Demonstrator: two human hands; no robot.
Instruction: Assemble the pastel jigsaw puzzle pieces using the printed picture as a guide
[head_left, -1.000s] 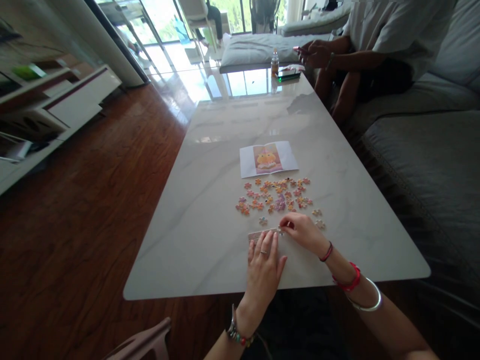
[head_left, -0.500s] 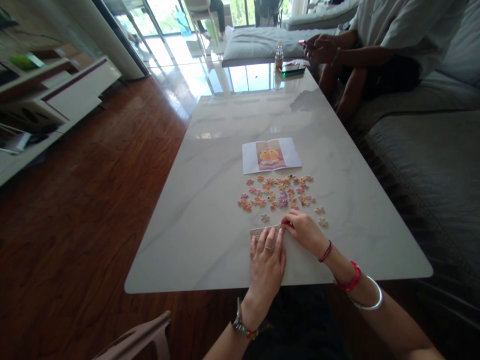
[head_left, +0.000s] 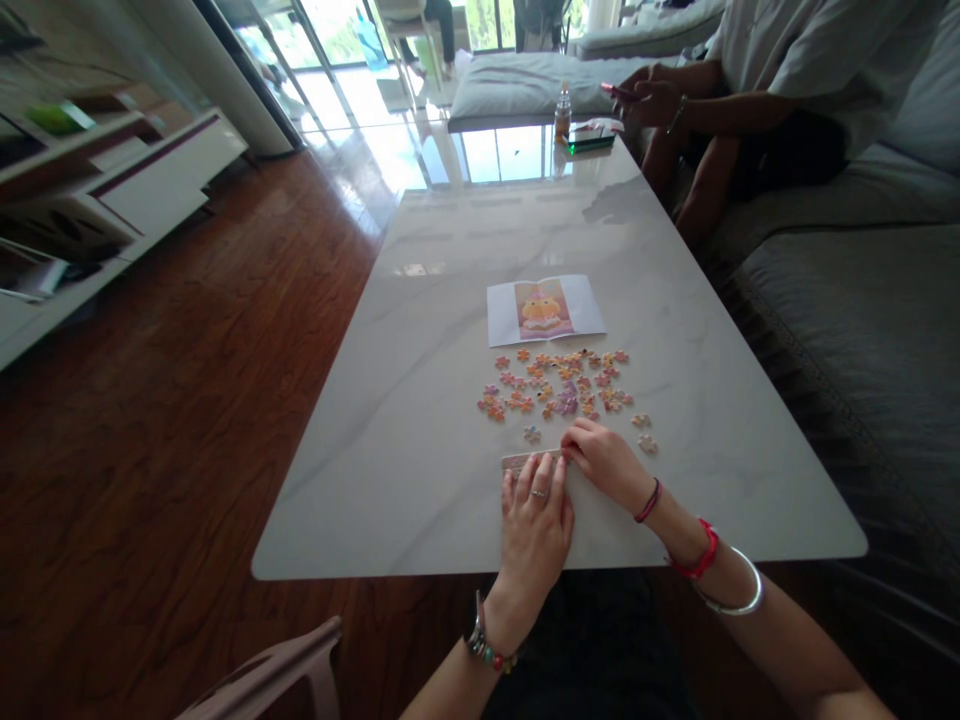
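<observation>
My left hand [head_left: 534, 515] lies flat with its fingers stretched over a pale, flat strip [head_left: 517, 462], which looks like joined jigsaw pieces or a small board. Most of that strip is hidden under the fingers. At its top right end, my right hand [head_left: 600, 455] has thumb and fingertips pinched together; whatever they hold is covered. Just beyond the strip lies a single pale jigsaw piece [head_left: 532, 433]. Two more whitish pieces [head_left: 646, 443] rest to the right of my right hand. Farther up is a spread of loose orange, pink and purple jigsaw pieces [head_left: 568, 397].
A creased sheet with a printed picture [head_left: 545, 308] lies behind the pieces on the white marbled table [head_left: 360, 480]. At the far end stand a bottle [head_left: 562, 112] and a dark device [head_left: 589, 140]. Another person [head_left: 780, 100] sits on the grey sofa [head_left: 847, 290], holding a phone.
The view has shifted very slightly. Both hands keep almost the same place at the strip, and the loose pieces have not moved.
</observation>
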